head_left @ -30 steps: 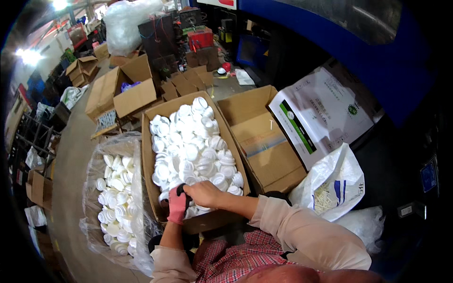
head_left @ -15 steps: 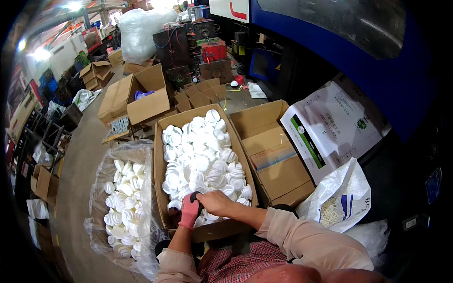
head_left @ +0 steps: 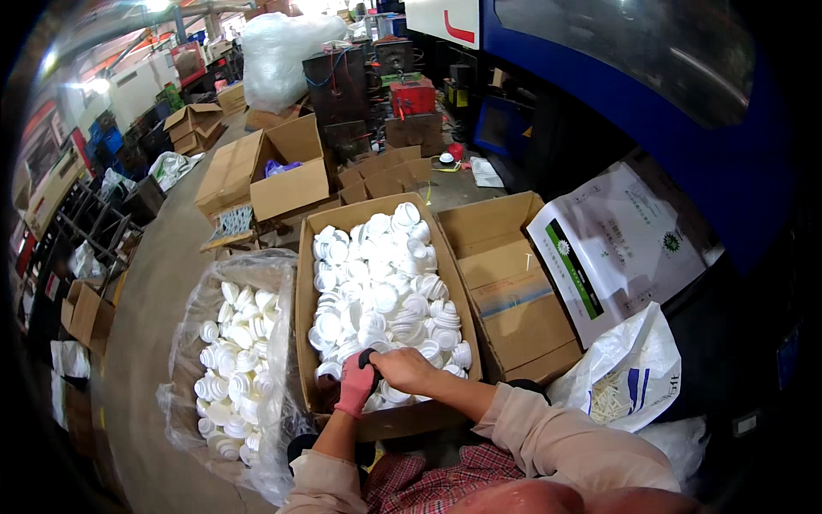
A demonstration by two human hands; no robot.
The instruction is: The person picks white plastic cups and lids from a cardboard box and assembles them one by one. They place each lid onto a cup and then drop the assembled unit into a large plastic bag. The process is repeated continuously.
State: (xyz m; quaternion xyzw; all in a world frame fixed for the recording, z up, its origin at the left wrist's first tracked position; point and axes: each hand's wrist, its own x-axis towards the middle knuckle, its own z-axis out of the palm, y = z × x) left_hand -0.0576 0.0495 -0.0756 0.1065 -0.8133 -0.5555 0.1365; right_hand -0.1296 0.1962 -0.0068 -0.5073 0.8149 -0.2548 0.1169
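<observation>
My left hand [head_left: 355,385] wears a pink glove with dark fingertips, and my bare right hand [head_left: 406,372] meets it at the fingers. Both hands are closed against each other; whatever lies between the fingers is hidden. They are held over the near end of a cardboard box [head_left: 303,283] heaped with white plastic ribbed, cap-like parts [head_left: 370,291]. To the left, a clear plastic bag [head_left: 182,360] lines a container of similar off-white parts [head_left: 235,370].
An open cardboard box [head_left: 527,334] stands right of the full one, beside a printed white sheet [head_left: 612,231]. A white woven sack [head_left: 655,351] holds thin white sticks [head_left: 608,399]. More cardboard boxes [head_left: 291,193] stand ahead, and a blue machine [head_left: 599,94] rises at the right.
My view has turned slightly left, so the boxes sit farther right in the picture. Both hands stay together over the near end of the full box.
</observation>
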